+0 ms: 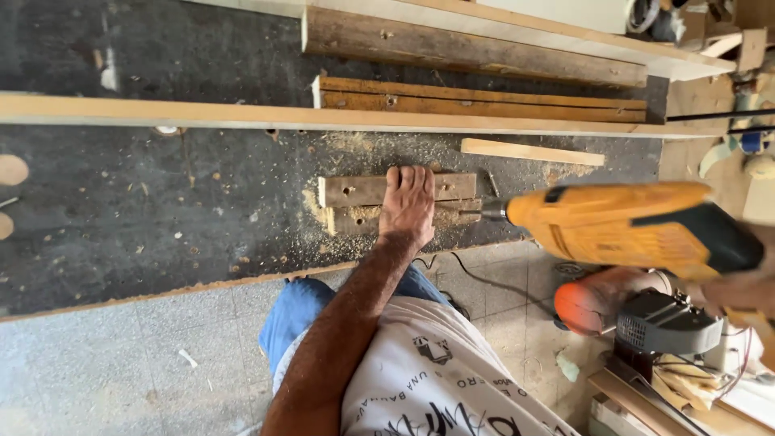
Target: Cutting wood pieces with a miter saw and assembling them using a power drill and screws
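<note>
The left hand [408, 206] lies flat, fingers together, pressing down on two short wood blocks [355, 203] that sit side by side on the dark surface [161, 218], with sawdust scattered around them. To the right of that hand, an orange power drill [622, 222] points its bit at the end of the nearer block. The right hand [739, 291] is wrapped around the drill's grip at the frame edge. Beyond the left hand's fingertips lie a long pale batten [242, 115] and a short strip [533, 152].
</note>
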